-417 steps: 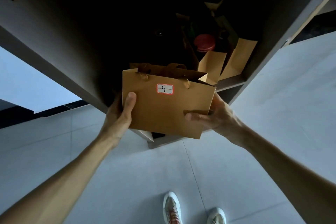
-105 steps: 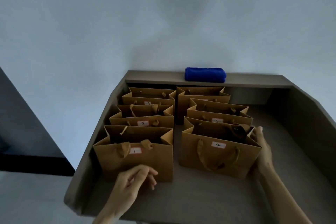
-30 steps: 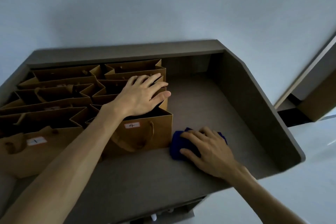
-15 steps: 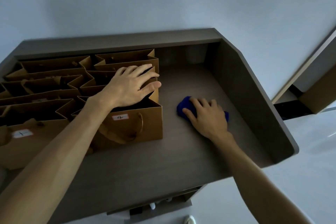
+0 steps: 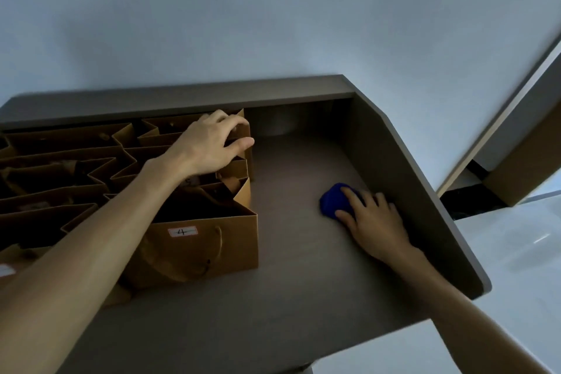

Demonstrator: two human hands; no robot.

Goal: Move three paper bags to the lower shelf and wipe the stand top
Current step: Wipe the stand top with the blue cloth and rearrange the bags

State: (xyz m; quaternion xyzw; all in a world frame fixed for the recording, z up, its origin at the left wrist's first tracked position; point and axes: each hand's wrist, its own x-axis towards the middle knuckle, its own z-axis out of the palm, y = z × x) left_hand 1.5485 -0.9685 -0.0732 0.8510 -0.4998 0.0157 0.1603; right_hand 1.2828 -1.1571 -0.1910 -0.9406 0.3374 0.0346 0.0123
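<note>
A blue cloth [image 5: 335,200] is pressed flat on the stand top [image 5: 291,252] under the right hand [image 5: 375,220], fingers extended. The left hand [image 5: 209,143], fingers curled, is rested on the open paper bags [image 5: 200,240] beneath it.

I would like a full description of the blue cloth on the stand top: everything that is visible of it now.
The blue cloth is a deep blue, soft-looking fabric, bunched into a small rounded wad. It lies flat on the grey-brown stand top, in the bare area right of the paper bags and close to the stand's right side wall. The right hand rests on it with fingers spread, covering its right part, so only its left end shows. It touches no bag. Any weave or label is too dim to tell.
</note>
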